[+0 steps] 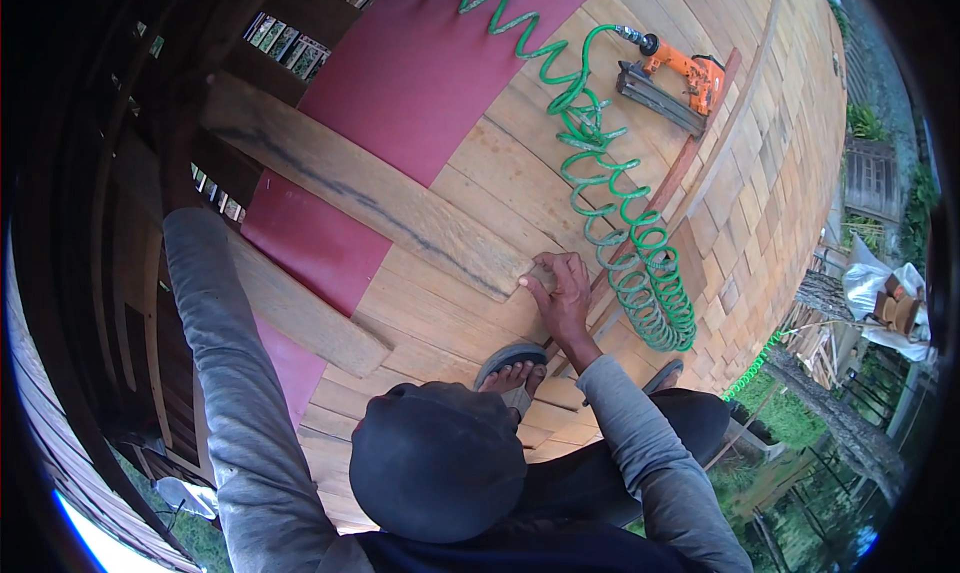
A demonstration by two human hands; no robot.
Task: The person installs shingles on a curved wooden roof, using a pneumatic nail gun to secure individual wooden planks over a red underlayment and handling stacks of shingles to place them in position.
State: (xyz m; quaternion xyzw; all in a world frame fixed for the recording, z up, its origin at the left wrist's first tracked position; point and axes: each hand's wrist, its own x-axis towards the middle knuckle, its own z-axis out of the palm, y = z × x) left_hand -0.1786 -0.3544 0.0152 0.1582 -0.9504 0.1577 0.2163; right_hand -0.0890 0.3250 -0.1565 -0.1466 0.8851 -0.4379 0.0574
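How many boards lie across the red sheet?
2: the upper board, its near end at the right hand; the lower board, closer to the person. Dark left side may hide more.

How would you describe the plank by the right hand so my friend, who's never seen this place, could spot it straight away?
Start from the big dark red sheet on the wooden boards. Slanting across it is a long plank, its lower right end at the person's right hand. A long dark streak sets it apart from the plainer plank below it.
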